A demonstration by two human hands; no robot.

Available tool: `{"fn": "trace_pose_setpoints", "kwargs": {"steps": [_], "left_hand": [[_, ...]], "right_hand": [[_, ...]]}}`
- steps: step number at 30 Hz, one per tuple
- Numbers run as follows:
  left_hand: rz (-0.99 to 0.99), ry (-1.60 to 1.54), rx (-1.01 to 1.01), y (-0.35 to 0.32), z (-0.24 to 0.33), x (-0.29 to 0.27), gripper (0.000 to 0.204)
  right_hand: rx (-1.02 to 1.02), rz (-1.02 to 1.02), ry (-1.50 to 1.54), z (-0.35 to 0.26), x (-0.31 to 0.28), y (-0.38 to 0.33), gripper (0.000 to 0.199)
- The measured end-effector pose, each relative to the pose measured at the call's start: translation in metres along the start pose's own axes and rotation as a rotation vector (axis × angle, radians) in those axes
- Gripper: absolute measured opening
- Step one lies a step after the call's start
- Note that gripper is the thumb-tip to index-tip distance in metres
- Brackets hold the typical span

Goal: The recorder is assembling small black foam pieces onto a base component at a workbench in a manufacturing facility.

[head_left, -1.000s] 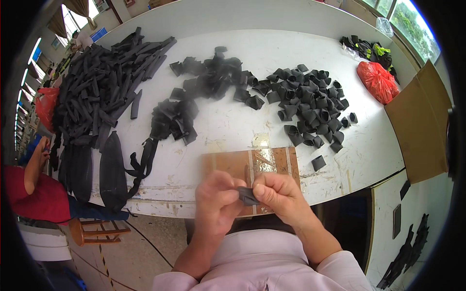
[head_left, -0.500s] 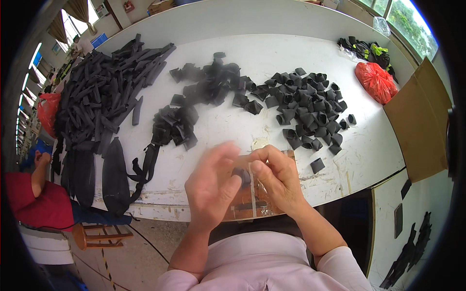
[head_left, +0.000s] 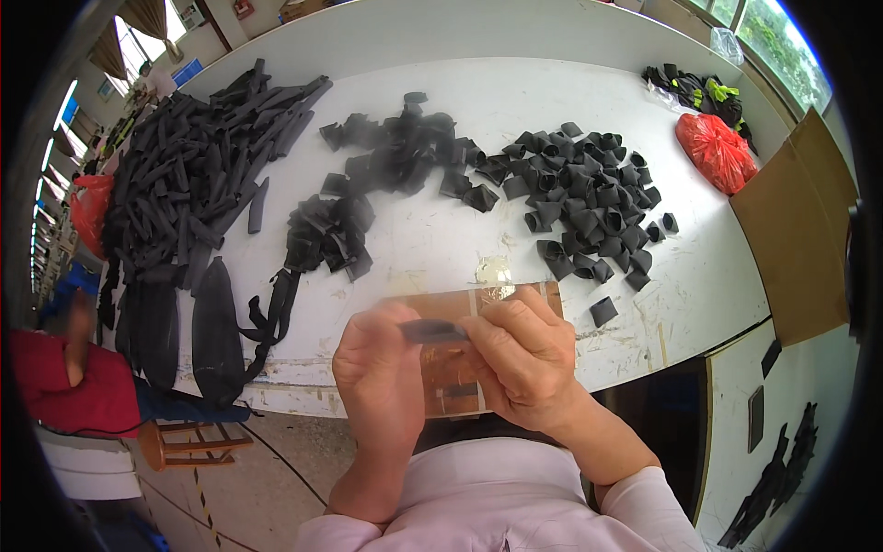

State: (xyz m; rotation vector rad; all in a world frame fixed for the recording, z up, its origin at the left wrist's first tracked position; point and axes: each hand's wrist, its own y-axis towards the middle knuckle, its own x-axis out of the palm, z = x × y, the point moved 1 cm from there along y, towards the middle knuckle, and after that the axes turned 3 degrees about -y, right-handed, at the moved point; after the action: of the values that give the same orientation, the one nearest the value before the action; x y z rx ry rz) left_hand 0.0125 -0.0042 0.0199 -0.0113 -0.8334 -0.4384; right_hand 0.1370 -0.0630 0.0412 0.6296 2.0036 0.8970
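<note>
My left hand (head_left: 379,377) and my right hand (head_left: 521,359) together pinch a short flat black strip piece (head_left: 432,330), held level just above the near edge of the white table (head_left: 432,239). Under the hands lies a brown cardboard pad (head_left: 451,368) with a shiny taped stripe. Right of it, on the table, a single folded black piece (head_left: 602,311) lies alone. A heap of folded black loops (head_left: 589,198) sits beyond the right hand. Beyond the left hand is a pile of cut black pieces (head_left: 331,230).
A big stack of long black strips (head_left: 184,184) covers the table's left part, with dark bags hanging over the edge. A red bag (head_left: 716,152) and a cardboard sheet (head_left: 796,248) are at the right. A person in red (head_left: 64,386) sits at the lower left by a wooden stool (head_left: 189,442).
Both hands rose over the cardboard pad half a second ago and have come back toward me. The black piece is now stretched flat between the fingertips.
</note>
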Motion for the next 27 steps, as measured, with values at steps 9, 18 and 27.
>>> {"fn": "trace_pose_setpoints", "kwargs": {"steps": [9,18,27], "left_hand": [[-0.043,0.270,0.081,0.001,-0.001,-0.008,0.010],[-0.349,0.751,0.081,0.019,0.022,0.005,0.009],[-0.304,0.686,0.221,0.019,0.008,-0.002,0.003]], "right_hand": [[-0.166,-0.093,-0.059,0.009,0.003,-0.004,0.018],[0.130,-0.160,0.114,0.003,-0.005,0.002,0.016],[-0.051,-0.080,-0.123,0.001,0.006,0.005,0.014]]}}
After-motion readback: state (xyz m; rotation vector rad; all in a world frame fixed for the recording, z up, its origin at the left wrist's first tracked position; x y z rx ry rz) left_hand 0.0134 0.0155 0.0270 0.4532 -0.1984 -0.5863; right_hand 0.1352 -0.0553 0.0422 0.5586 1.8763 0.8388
